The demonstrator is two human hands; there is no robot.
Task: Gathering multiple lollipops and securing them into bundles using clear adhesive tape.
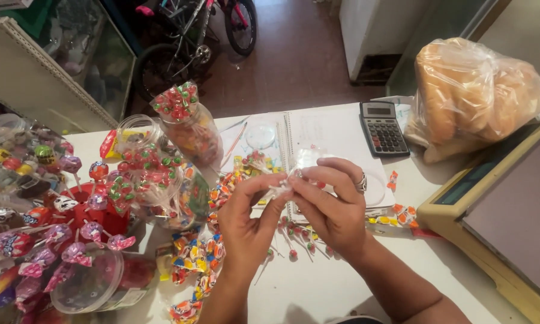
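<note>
Clear plastic, a small bag [306, 159], is pinched between both hands over the middle of the white tabletop [318, 288]. The left hand [249, 219] closes thumb and fingers on a bunch of white lollipop sticks [277, 191] at the bag's mouth, and the right hand [330, 204], a ring on one finger, pinches the same neck from 3 o'clock, its fingertips meeting the left's. Both hands are narrow, closed on the bag and sticks; neither is spread.

Judged from the grip, gathering the neck goes best if the sticks stay bundled parallel and the plastic is drawn tight just above them, one hand holding firm while the other twists. A slack pinch could let sticks slide out.

At 6 o'clock of the hands, loose lollipops [294, 237] lie on the tabletop. At 9 o'clock sit wrapped candies [195, 258], a jar [189, 129] topped with a finished bundle, and a red holder [102, 210] of bigger lollipops. At 12 o'clock is an open notebook [318, 135], with a calculator [383, 128] at 1 o'clock, a bag of bread [474, 93] at 2 and a scale [504, 216] at 3.
</note>
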